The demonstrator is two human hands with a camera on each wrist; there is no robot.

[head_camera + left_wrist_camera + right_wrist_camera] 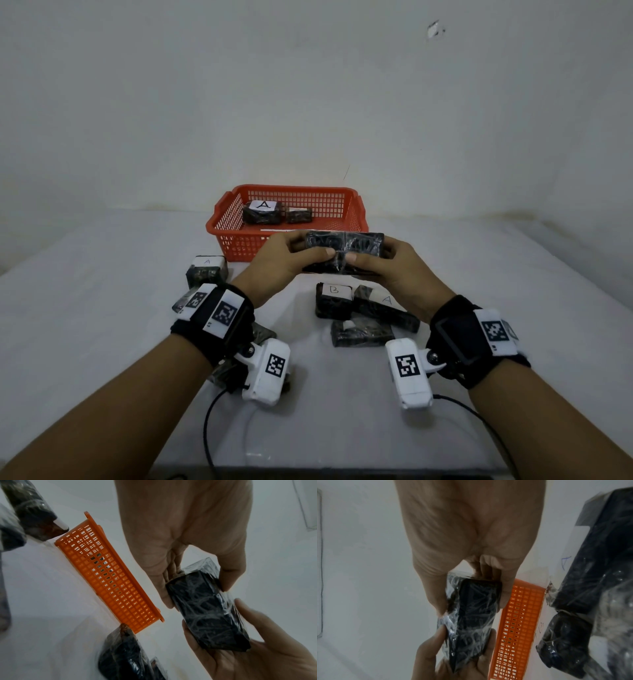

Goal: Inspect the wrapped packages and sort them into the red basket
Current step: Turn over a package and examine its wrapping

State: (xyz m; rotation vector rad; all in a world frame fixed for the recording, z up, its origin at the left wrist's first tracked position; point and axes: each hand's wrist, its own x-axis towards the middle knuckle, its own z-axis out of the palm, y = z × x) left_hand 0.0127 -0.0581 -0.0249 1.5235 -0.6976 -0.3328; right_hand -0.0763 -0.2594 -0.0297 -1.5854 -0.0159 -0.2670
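Grip: both my hands, left hand [277,263] and right hand [394,270], clamp the ends of one long black film-wrapped package [344,244].
Package: lifted off the table [102,308].
Beyond grip: red mesh plastic basket [236,236].

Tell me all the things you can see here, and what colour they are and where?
Red basket: one, red-orange, at the far middle of the table.
Packages in the basket: two, dark, plastic-wrapped; one has a white A label.
Held package: one, dark, wrapped, in the air in front of the basket.
Packages on the table: at least four, dark, wrapped, white labels reading A or B; more partly hidden under the left wrist.
Table: one, white.
Wall: pale grey, behind.
Left hand: grips the held package's left end.
Right hand: grips its right end.
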